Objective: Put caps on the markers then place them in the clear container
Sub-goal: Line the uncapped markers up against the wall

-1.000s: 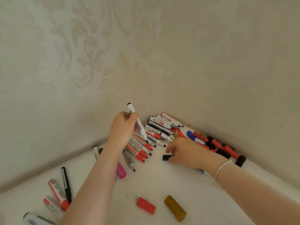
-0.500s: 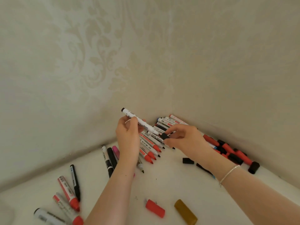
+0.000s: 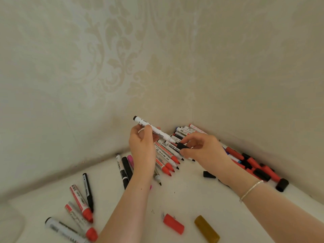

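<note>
The left hand [image 3: 142,148] grips the marker [image 3: 154,130] mid-barrel, tip toward the right hand [image 3: 204,151], which pinches the black cap [image 3: 182,146] just beside it. Both appear light, rigid and smooth; hold the barrel firmly while pressing.

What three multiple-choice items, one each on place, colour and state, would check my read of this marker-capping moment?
1. Where is the small black cap?
A. On the table
B. Pinched in the right hand
C. Already on a marker

2. What colour is the loose cap beside the loose red cap?
A. Mustard yellow
B. Blue
C. Green

3. How is the white black-ended marker?
A. Lying flat
B. Capped
C. Held up, uncapped, by the left hand

Key: B, fingertips pinch it; A, the mustard-yellow cap lies right of the red; C, its tip faces the black cap.
</note>
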`<state>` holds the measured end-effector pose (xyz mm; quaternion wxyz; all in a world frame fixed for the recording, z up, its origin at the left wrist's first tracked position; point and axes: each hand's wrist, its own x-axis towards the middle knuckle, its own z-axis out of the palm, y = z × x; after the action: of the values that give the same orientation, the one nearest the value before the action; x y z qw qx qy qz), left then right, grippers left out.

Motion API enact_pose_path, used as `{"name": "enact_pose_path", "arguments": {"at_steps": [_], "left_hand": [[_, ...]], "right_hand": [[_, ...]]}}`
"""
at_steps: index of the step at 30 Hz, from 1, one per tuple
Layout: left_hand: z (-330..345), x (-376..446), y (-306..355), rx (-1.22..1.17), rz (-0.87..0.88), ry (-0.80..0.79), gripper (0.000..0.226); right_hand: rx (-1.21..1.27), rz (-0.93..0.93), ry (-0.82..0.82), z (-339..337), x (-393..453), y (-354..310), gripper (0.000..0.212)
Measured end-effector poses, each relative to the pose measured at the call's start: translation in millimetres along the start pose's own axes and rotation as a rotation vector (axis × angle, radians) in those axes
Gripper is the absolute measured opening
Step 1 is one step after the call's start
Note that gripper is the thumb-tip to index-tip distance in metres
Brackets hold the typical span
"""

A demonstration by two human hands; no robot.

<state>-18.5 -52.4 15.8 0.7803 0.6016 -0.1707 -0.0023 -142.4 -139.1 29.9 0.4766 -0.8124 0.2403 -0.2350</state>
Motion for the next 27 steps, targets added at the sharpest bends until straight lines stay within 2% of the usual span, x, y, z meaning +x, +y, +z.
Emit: {"name": "enact_pose_path", "arguments": {"at_steps": [8,11,13,14,16,19,23,27], "left_hand": [[-4,-1,1,-0.025,-0.021,0.006,0.022],[-6,-2,1,-0.029,-0.024,0.015,0.016],[-8,-1,2,-0.062,-0.037,0.06,0.013],[-10,0,3,-0.095,-0.05,0.089,0.014],[-12,2,4,-0.167,-0.081,0.113,0.013],[-12,1,5,-0.202,-0.117,0.084,0.007],[-11,-1,5,-0.187,-0.123,0.051,0.003],[-11,-2,8,-0.195,-0.11,0.037,0.005]], "right_hand": [[0.044,0.001,0.007,1,2,0,0.019],[0.01,-0.008,-0.037,5,4,3,0.031],[0.022,0.019,-0.052,8,6,3,0.031],[0.086,0.061,-0.032,8,8,2,0.028],[0.378,0.19,0.014,6,11,-2,0.024],[0.752,0.313,0.028,4,14,-5,0.011],[0.918,0.339,0.09,6,20,-4,0.01],[0.984,0.328,0.072,10,20,-5,0.009]]}}
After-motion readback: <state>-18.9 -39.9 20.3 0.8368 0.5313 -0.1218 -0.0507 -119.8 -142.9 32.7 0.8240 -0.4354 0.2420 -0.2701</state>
